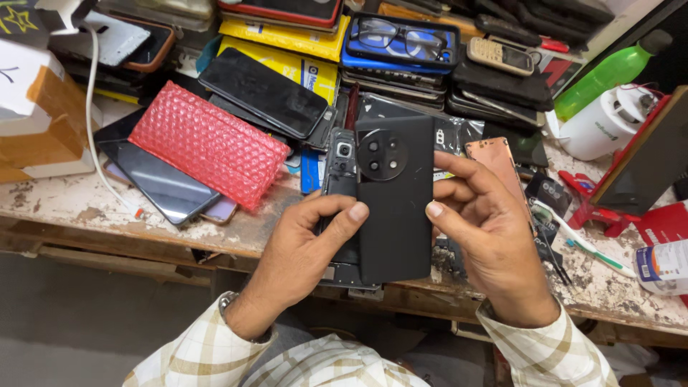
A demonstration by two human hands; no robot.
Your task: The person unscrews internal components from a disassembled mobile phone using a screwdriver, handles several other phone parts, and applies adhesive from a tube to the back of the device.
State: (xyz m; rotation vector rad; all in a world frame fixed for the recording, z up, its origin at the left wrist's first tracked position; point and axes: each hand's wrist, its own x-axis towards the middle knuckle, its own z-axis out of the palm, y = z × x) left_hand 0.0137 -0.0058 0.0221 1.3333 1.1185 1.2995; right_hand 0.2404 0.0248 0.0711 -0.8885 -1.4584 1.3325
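Both my hands hold a black phone back side up above the front edge of a worn workbench. The round camera ring of the black phone faces me near its top. My left hand grips the phone's left edge, thumb on the back. My right hand holds the right edge, thumb resting on the back. Behind the black phone, on its left, a second dark phone body with a small camera module shows; whether my left hand also grips it I cannot tell.
A red bubble-wrap pouch lies at left over a dark phone. Stacked phones and yellow boxes fill the back, with glasses on a blue case. A green bottle, white jar and toothbrush are at right.
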